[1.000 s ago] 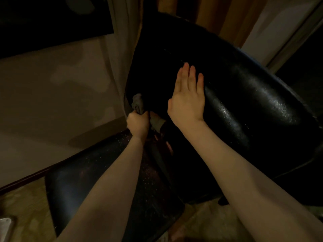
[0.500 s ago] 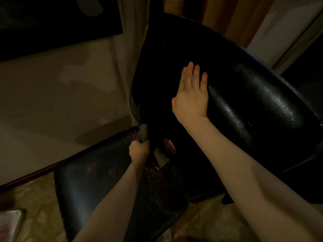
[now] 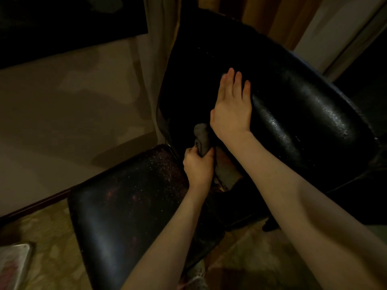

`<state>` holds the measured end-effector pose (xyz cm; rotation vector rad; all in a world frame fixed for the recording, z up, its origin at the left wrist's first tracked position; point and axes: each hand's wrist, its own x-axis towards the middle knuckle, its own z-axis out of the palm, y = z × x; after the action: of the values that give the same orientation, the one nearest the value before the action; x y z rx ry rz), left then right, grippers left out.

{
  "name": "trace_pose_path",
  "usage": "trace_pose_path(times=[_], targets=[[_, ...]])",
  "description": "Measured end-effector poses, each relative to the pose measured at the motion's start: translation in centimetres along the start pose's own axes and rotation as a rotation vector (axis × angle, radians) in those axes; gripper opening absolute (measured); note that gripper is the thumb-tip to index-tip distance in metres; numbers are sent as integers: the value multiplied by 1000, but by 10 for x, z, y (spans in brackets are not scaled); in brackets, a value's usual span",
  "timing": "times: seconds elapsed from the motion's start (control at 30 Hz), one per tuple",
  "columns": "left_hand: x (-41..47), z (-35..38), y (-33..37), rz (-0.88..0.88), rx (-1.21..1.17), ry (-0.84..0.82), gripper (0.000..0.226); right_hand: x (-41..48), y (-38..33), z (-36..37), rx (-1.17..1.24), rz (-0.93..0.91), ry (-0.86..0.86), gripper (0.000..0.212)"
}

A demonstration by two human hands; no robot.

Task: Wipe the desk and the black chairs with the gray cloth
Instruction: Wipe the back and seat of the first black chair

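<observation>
Head view shows a dim room, and I stand close enough to see both bare arms reach forward. The left hand is closed round the gray cloth. The fingers grip its lower part, and the bunched upper end stands up out of the fist. This end touches the lower left edge of the black chair, just below the right wrist.

The right hand lies flat on the padded back of this chair, fingers straight and close together, palm on the leather. It holds nothing. The two hands are near each other but do not touch.

The chair leather is shiny, with a grainy texture that catches the light on the right side. Below and to the left is a black seat with rounded corners. Its surface has many small pale and reddish specks. I cannot tell if this seat belongs to the same chair or to another one.

A pale tray-like object shows at the bottom left corner. It has reddish marks, but they are too blurred to read.

The floor is a yellowish carpet with a faint pattern. A dark baseboard runs along the beige wall, which has uneven lighter patches. A dark panel hangs on the upper part of the wall. A thin pale curtain hangs beside the chair, and an orange-brown curtain hangs behind it.
</observation>
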<state>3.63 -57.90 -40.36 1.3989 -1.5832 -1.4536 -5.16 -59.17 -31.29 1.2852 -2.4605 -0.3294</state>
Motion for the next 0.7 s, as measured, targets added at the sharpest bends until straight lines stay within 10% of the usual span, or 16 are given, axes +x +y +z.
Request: trace_pose_path(times=[0.7], targets=[[55, -38, -96, -253, 594, -122, 28, 0, 0, 17, -86, 12, 103, 74]])
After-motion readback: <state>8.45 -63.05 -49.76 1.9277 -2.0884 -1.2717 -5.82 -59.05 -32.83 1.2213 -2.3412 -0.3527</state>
